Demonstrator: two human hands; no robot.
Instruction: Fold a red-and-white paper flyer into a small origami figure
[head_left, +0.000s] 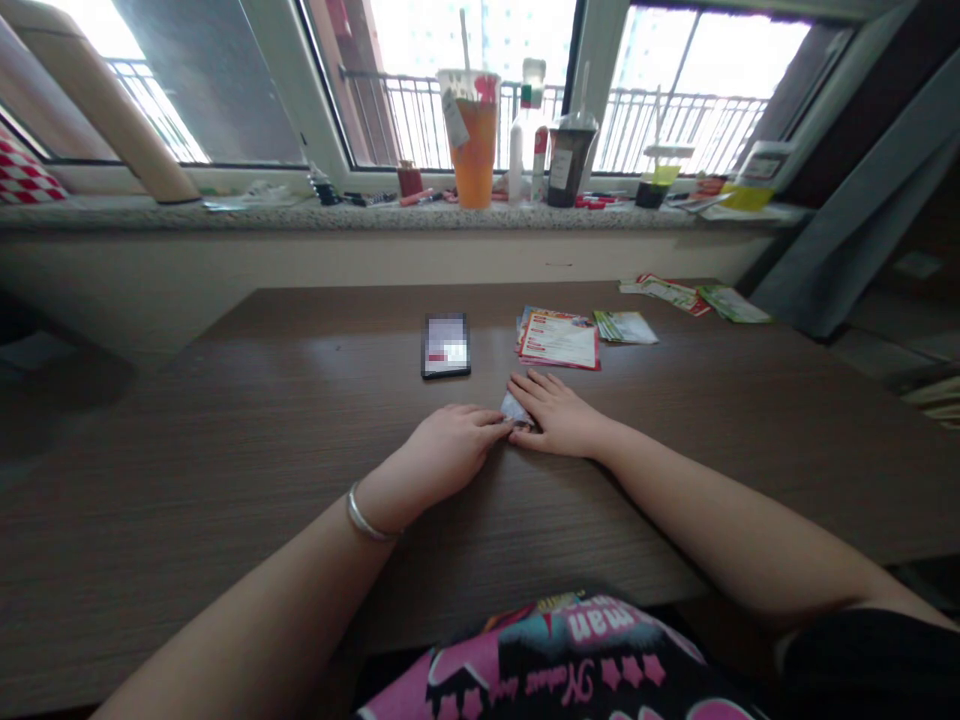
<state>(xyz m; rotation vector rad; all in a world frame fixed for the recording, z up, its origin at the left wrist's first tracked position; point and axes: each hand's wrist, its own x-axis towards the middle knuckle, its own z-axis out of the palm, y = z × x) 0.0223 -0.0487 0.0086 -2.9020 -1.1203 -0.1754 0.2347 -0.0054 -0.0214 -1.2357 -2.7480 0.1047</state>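
Note:
Both my hands rest on the dark wooden table point(225, 450) near its middle. My right hand point(559, 412) lies flat with its fingers stretched out over a small folded piece of paper point(514, 408), pressing it down. My left hand point(446, 450) has its fingers curled, and their tips pinch the paper's near edge. A silver bangle point(364, 520) sits on my left wrist. Most of the paper is hidden under my fingers.
A phone point(446, 345) lies just beyond my hands, with a stack of leaflets point(559, 340) to its right and more leaflets point(675, 293) at the far right. On the windowsill stand an orange drink cup point(474, 140), a bottle point(529, 140) and a dark cup point(570, 160).

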